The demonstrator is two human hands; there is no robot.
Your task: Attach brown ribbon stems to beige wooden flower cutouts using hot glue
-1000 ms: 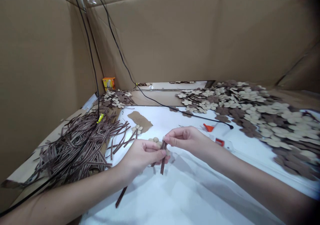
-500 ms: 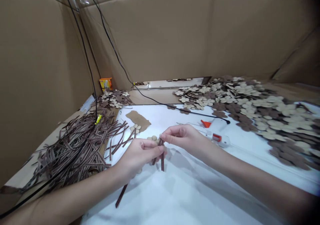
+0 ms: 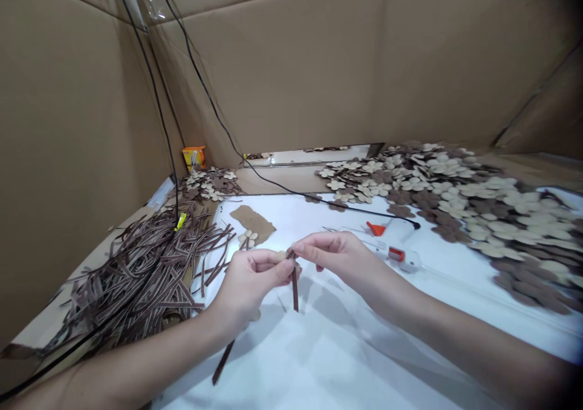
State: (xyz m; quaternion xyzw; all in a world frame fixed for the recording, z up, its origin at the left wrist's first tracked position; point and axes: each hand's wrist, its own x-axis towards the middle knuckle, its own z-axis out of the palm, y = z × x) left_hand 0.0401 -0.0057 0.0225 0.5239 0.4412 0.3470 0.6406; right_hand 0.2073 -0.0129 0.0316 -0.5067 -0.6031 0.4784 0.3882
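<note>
- Left hand (image 3: pixel 255 281): thumb and fingers gripping 1 narrow dark-brown fabric ribbon (image 3: pixel 296 291), which hangs above the flat white work surface (image 3: pixel 282 367).
- Right hand (image 3: pixel 339 253): fingertips pinching the ribbon's upper end.
- At left: tangled heap of brown fabric ribbons (image 3: pixel 136 270).
- Farther right: piled beige and brown flower-shaped cutouts (image 3: pixel 449 194).
- Behind: tall brown cardboard wall (image 3: pixel 296 70).

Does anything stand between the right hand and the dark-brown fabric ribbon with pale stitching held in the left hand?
Nothing visible does: the right hand touches the upper end of the ribbon with its fingers, close to the left hand. The white, red-marked tool lies off to the side, not between them.
</note>
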